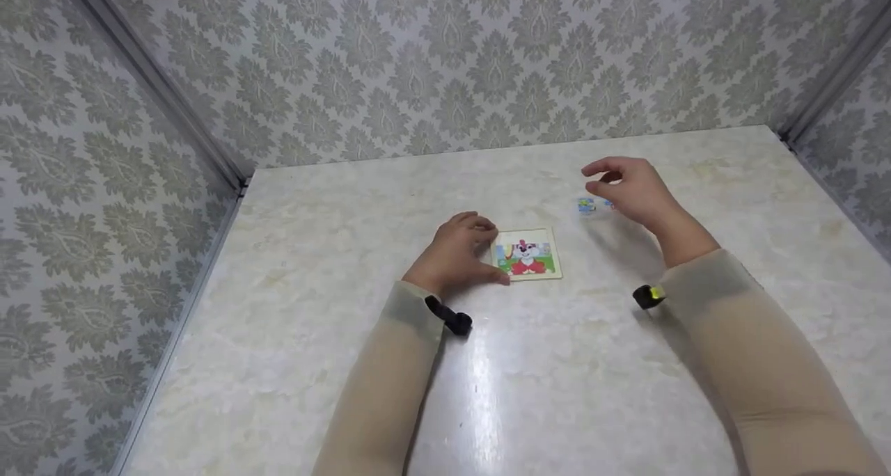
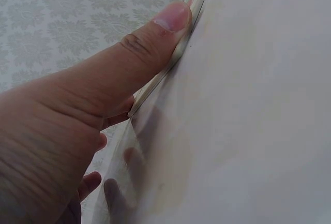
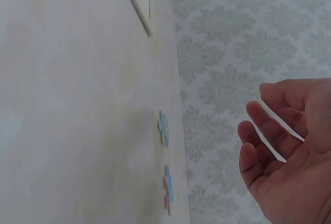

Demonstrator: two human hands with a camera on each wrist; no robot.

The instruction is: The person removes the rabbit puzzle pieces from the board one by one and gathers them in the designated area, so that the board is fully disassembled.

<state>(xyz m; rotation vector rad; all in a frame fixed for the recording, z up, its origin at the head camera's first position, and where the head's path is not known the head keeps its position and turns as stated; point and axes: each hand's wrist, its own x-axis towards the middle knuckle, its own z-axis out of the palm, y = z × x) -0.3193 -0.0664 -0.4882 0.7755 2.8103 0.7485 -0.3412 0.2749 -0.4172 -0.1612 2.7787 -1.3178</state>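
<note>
A small square jigsaw puzzle board [image 1: 525,235] with a pale rim lies on the table, showing a cartoon animal in red; its upper strip is pale and bare. My left hand [image 1: 459,250] grips the board's left side, thumb along the near edge and fingers toward the far corner. In the left wrist view the thumb [image 2: 150,38] presses against the board's edge [image 2: 160,76]. My right hand [image 1: 630,191] hovers with loosely bent fingers and nothing between them. Below it lie two puzzle pieces, a bluish one [image 3: 164,129] and a blue-and-red one [image 3: 168,189].
The pale marbled table [image 1: 278,323] reaches back to a wall [image 1: 418,65] with a leaf pattern. Similar panels stand at the left and right, with dark posts at the corners. Each sleeve carries a small black wrist device [image 1: 649,296].
</note>
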